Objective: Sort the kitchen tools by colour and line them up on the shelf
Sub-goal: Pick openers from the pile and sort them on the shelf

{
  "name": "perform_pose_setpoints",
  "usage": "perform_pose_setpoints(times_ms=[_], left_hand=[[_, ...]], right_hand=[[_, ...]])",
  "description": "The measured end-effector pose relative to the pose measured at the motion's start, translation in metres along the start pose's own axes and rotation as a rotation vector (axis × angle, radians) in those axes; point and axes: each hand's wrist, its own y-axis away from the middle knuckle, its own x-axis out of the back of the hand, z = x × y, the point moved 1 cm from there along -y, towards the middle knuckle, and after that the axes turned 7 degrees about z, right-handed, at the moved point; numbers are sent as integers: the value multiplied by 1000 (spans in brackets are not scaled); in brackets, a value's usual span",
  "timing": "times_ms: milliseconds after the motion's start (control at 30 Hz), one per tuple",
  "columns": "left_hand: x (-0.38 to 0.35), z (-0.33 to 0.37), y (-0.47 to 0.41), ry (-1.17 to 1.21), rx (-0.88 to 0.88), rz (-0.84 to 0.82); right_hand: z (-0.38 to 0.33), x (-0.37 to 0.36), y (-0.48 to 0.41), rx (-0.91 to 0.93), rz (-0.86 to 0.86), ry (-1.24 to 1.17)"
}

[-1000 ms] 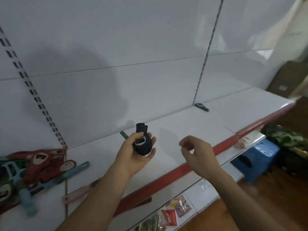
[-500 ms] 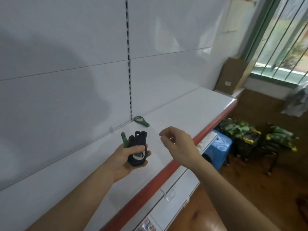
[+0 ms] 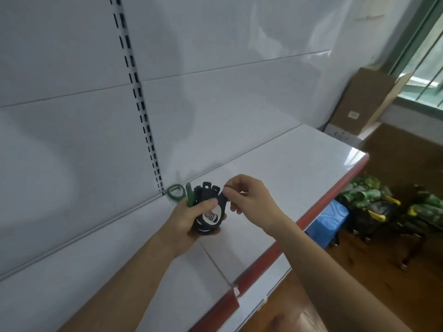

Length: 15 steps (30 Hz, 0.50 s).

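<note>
Plainly, the white shelf (image 3: 275,178) is the widest thing in view, and its red front edge (image 3: 311,216) runs near both hands. Anything that slips could skid over that edge to the wooden floor (image 3: 359,271).

The left hand (image 3: 189,219) has its grip clamped round a bunch of black tools (image 3: 206,195), held above the shelf toward the back wall. One green tool (image 3: 189,195) is tucked in at the left side of the bunch. That bunch looks like the main risk: several flat, smooth pieces are stacked in one fist, so drawing one out could drag its neighbours loose.

The right hand (image 3: 249,200) has its grip closed in a pinch, thumb and forefinger on the top end of one black tool (image 3: 221,200) at the right of the bunch. So small a pinch may slide off if the piece catches on the others.

Mixing colours is the other hazard, since the green piece rides with the black ones. Smallest, a green opener (image 3: 175,191) lies flat on the shelf at the foot of the slotted upright (image 3: 146,130), just behind the left hand. A black piece set down beside it would spoil the sorting.
</note>
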Motion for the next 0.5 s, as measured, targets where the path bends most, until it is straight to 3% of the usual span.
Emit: perform_pose_setpoints(times_ms=[233,367,500], left_hand=[[-11,-1,-27,189,25,123],[-24,-9,-41,274,-79,230],[-39,-17,-47,366,-160,416]], right_hand=[[3,5,-67,112,-203,-32],[8,15,-105,155,-296,-32],[22,28,-129,66,-324,-215]])
